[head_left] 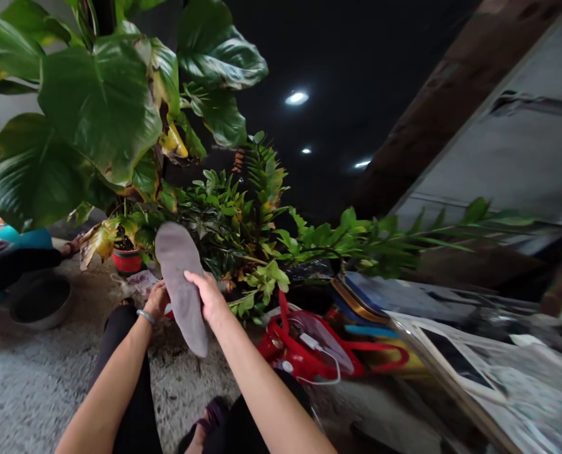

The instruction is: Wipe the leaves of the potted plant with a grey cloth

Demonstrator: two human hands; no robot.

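Both hands grip a grey insole point(183, 284) in front of the plants point(224, 214): left hand point(157, 301) on its left edge, right hand point(210, 296) on its right. It stands nearly upright (top tilted slightly left). Bare floor point(30, 384) lies to the left, a red bag point(300, 353) close on the right.

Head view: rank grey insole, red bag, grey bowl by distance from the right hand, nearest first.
1. Grey insole: held by the right hand, which touches its edge.
2. Red bag: on the floor to the right of that hand.
3. Grey bowl: far left on the floor, beyond the left hand.
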